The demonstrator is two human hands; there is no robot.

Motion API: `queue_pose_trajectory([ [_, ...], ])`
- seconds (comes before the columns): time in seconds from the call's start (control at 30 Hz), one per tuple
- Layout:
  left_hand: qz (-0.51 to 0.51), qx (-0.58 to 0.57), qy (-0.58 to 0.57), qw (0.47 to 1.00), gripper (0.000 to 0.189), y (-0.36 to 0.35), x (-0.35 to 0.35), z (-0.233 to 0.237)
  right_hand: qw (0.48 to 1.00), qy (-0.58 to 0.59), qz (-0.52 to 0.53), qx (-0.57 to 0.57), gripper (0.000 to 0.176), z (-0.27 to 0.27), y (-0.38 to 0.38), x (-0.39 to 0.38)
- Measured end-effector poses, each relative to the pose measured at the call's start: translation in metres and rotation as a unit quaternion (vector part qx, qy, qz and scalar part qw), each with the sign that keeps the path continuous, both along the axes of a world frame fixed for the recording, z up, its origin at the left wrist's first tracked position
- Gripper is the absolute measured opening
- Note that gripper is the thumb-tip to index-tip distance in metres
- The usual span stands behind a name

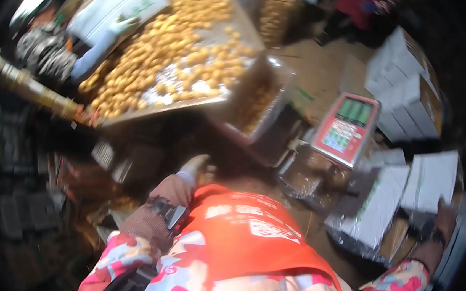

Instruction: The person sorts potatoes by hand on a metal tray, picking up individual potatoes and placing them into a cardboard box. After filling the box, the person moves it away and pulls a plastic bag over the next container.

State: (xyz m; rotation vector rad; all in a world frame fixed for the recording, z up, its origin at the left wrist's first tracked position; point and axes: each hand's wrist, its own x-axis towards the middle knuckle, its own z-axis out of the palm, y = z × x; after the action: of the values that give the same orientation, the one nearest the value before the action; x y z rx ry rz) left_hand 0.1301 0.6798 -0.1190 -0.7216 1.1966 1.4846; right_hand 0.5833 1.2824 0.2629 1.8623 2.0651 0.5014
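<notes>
My left hand (202, 168) hangs in front of the orange apron (259, 225), below the sorting table. It looks gloved and is blurred, and nothing can be made out in its fingers. Far to the right, my right hand (446, 208) is at the lower edge of a white carton (430, 180); its fingers are too dark and smeared to tell whether they grip it. Beside that carton lies another white carton (374, 205) with clear plastic about it. A red-framed scale display (346, 128) with green screens and a keypad stands left of the cartons.
Many round yellow-orange fruits (158, 50) cover the sorting table's wooden rim (164, 105) side. An open plastic-lined box (283, 75) holds more fruit. White cartons (402, 85) are stacked at right. Across the table, a co-worker's sleeve (94, 56) reaches by a white box (118, 5).
</notes>
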Motion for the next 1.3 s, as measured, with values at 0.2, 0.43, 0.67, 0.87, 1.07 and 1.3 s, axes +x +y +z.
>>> queue_pose_trajectory([
  [0.2, 0.061, 0.012, -0.026, 0.998, 0.032, -0.005, 0.02, -0.034, 0.833, 0.553, -0.003, 0.017, 0.041, -0.034, 0.008, 0.024],
  [0.43, 0.032, 0.245, -0.001, 0.969, 0.043, 0.049, 0.021, -0.015, 0.723, 0.658, 0.198, 0.069, 0.042, 0.103, -0.096, -0.061],
  [0.67, -0.135, 0.415, 0.098, 0.894, 0.064, 0.042, 0.032, 0.107, 0.66, 0.628, 0.402, 0.096, 0.044, 0.163, -0.268, -0.144],
  [0.87, -0.173, 0.383, 0.23, 0.878, 0.066, -0.049, 0.057, 0.182, 0.518, 0.526, 0.669, -0.083, 0.04, 0.151, -0.311, -0.222],
  [1.07, 0.046, 0.319, 0.21, 0.923, 0.063, -0.192, 0.126, 0.054, 0.316, 0.451, 0.755, -0.357, 0.046, 0.089, -0.376, -0.341],
  [1.3, 0.494, 0.291, 0.134, 0.808, 0.051, -0.272, 0.198, 0.063, 0.128, 0.362, 0.787, -0.483, 0.072, 0.03, -0.549, -0.462],
])
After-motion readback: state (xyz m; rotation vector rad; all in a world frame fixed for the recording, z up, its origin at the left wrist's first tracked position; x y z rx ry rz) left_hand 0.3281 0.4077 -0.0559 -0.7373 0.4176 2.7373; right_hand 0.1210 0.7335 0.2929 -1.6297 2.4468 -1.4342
